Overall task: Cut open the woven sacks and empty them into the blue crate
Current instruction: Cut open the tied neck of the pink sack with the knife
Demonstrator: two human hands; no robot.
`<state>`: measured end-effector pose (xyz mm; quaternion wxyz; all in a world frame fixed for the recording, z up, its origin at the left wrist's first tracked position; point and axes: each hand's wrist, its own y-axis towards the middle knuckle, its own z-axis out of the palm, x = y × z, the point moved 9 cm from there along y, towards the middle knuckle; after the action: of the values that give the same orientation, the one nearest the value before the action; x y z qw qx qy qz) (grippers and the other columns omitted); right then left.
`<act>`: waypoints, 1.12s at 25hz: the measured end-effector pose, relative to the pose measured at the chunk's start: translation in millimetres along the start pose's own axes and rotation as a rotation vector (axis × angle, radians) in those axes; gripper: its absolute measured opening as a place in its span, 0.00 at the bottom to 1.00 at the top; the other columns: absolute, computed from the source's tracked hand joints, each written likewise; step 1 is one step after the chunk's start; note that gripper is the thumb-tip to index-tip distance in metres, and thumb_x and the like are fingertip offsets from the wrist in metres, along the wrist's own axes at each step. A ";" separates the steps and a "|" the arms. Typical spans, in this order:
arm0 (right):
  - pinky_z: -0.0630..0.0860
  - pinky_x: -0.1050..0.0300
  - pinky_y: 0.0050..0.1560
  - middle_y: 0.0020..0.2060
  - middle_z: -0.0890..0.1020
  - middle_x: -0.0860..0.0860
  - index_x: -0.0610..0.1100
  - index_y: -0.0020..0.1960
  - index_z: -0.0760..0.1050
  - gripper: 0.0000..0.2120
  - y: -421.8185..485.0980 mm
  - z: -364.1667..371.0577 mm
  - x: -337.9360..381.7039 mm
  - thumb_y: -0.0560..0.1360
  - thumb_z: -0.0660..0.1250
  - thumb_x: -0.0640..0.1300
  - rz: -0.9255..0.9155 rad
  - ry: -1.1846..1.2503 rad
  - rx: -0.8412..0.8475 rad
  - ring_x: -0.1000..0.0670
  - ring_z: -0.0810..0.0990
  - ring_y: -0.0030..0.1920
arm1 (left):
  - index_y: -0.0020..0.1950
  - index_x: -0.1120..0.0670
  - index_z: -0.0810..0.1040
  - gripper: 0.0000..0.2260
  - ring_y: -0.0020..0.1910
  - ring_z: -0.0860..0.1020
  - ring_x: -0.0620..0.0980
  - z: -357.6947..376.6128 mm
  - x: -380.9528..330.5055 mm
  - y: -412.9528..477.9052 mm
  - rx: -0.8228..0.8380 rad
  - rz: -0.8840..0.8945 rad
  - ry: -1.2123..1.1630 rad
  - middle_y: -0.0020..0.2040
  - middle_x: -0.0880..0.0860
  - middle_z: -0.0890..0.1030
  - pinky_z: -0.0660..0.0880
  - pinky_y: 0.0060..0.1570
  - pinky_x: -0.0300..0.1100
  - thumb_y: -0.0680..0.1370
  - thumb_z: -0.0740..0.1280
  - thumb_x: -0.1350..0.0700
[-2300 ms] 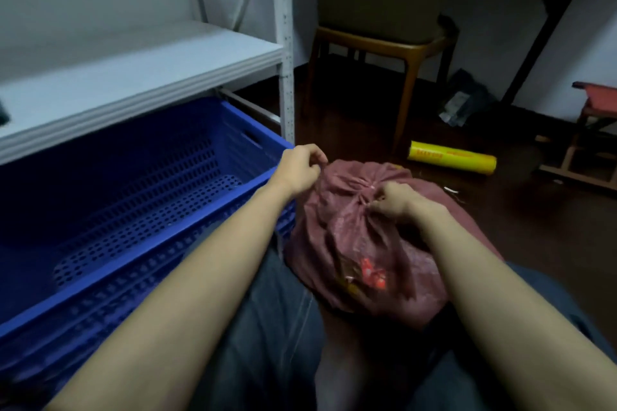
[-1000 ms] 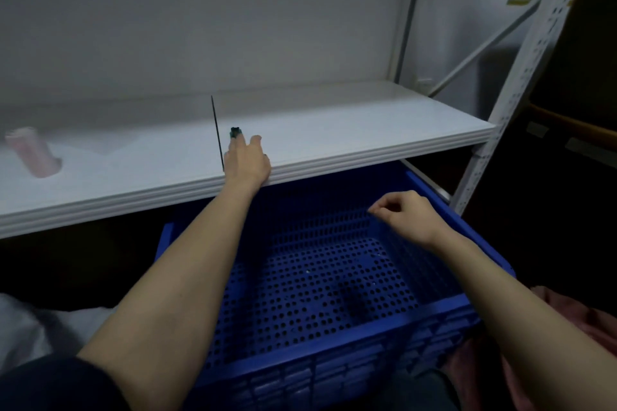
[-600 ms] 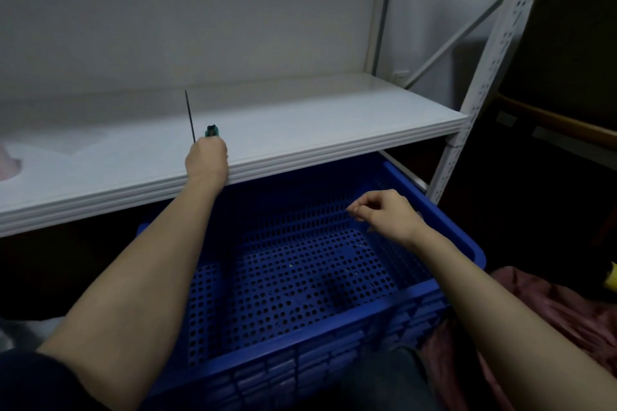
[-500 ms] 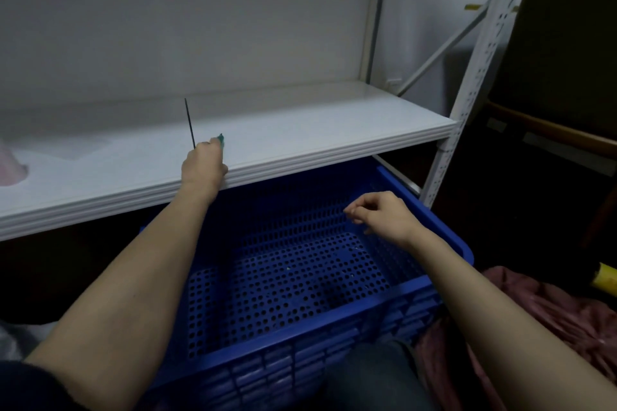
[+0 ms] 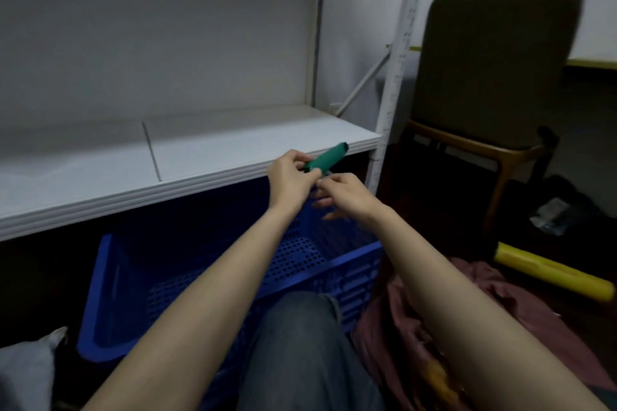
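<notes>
Gripping green cutter (image 5: 329, 157) near blue crate (image 5: 354, 272)

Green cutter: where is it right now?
Head view, centre: the green cutter is gripped in the left hand, right hand close beside it, in front of the white shelf edge and above the blue crate.

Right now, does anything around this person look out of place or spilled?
Nothing looks spilled or broken. Two bits of floor clutter stand out: a yellow roll lying on its side near the red sack, and crumpled wrapping beside the chair.
</notes>
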<state>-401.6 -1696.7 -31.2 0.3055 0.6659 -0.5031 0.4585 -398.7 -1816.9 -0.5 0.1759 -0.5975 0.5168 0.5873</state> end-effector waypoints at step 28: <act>0.77 0.54 0.32 0.33 0.78 0.47 0.40 0.54 0.68 0.08 -75.4 -298.6 -218.7 0.82 0.55 0.43 0.262 0.024 -0.730 0.50 0.77 0.28 | 0.46 0.60 0.81 0.08 0.48 0.79 0.50 337.5 24.1 -162.9 1.172 0.248 0.579 0.47 0.55 0.83 0.74 0.50 0.42 0.75 0.64 0.58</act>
<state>-436.6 -1329.1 -110.5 0.4670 0.4382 -0.7103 0.2922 -445.2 -1485.2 -170.2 0.2570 -0.4728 0.8419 0.0407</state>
